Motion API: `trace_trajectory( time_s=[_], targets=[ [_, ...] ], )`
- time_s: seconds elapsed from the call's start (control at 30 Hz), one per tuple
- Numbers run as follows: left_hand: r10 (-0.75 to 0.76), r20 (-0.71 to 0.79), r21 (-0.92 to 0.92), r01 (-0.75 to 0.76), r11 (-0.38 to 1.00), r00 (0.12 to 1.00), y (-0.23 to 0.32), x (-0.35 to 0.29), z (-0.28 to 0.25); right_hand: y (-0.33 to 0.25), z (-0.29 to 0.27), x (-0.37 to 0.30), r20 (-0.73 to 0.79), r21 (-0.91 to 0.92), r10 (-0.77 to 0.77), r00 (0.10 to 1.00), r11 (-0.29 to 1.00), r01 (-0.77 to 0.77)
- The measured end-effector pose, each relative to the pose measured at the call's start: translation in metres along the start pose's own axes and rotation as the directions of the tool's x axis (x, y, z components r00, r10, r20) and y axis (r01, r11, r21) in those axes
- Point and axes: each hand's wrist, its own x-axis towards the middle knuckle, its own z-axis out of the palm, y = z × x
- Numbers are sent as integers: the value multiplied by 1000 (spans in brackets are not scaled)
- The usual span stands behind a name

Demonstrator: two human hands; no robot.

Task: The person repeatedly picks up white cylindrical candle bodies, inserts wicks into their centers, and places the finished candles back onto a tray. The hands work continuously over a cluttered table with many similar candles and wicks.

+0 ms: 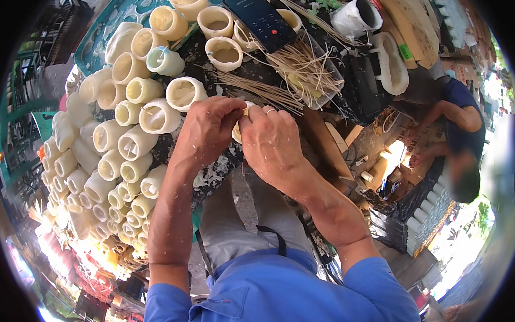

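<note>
Blue shirt (285, 293) foremost, then dark flake-strewn table (214, 176), crowded cream cups (101, 186), thin sticks (261, 91), and two busy hands.
Left hand (207, 122) and right hand (272, 132) meet with fingers curled, seemingly pinching one small cream piece (236, 133) between them at the table's near edge; fingers hide most of it. It looks soft-walled, so a light, even pinch, one hand steadying while the other works, should probably avoid dents.
</note>
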Motion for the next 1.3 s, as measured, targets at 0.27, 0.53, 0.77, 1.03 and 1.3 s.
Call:
trace_trajectory(
  time_s=[0.27, 0.53, 0.77, 1.03, 1.3],
  targets=[
    [-121, -270, -98, 97, 990, 955, -4, -36, 21, 7, 2, -3, -83, 75, -86, 993, 993, 93],
    [-149, -295, -76, 132, 988, 944, -6, -56, 31, 20, -23, -54, -140, 343, 99, 985, 938, -45],
    [64, -219, 102, -43, 994, 974, -6, -30, 25, 8, -1, -50, 85, 82, 6, 996, 997, -13],
    [145, -120, 152, -126, 980, 982, 7, -14, 23, 12, 26, -43, 12, 134, 4, 1000, 991, -6],
    [-5, -160, 61, 15, 998, 987, 10, -18, 25, 1, 31, -39, -83, 45, 21, 996, 999, -17]
  ],
)
